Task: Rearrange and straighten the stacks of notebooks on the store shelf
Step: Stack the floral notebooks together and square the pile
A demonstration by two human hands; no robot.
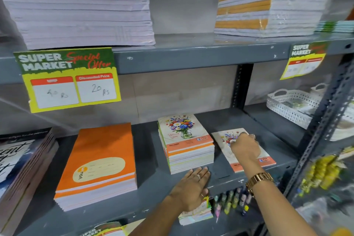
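On the middle grey shelf (145,193) stands a stack of flower-cover notebooks (186,145). Just right of it a single flower-cover notebook (266,156) lies flat and slightly askew. My right hand (244,146) rests on this single notebook, fingers curled on its cover; a real grip is not visible. My left hand (191,186) lies flat and open on the shelf just before the flower stack, fingertips close to its front edge. To the left sits a stack of orange notebooks (99,166).
Dark-cover books (23,163) lean at the far left. The upper shelf bears a tall pale stack (80,9) and an orange-and-white stack (268,7). Price signs (67,78) hang from its edge. White baskets (293,105) stand at right; pens (231,201) hang below.
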